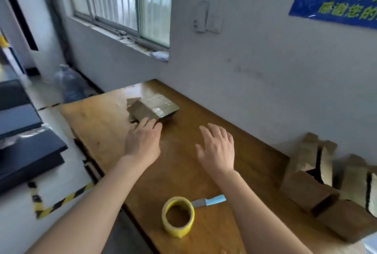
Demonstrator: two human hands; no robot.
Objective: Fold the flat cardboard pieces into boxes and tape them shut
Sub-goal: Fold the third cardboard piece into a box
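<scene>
A stack of flat cardboard pieces (157, 105), its top shiny with tape, lies at the far left of the wooden table (183, 168). My left hand (142, 141) rests against the stack's near edge, fingers curled over the edge. My right hand (217, 147) hovers open above the table to the right of the stack, fingers spread, holding nothing. A yellow tape roll (178, 216) stands near the table's front edge. Beside it lies a small knife with a light blue handle (210, 201).
Several folded cardboard boxes (318, 184) are piled at the right against the grey wall. Dark blue flat items (24, 141) sit on a surface to the left. A clear water jug (69, 84) stands on the floor beyond. Black-and-yellow tape (61, 202) marks the floor.
</scene>
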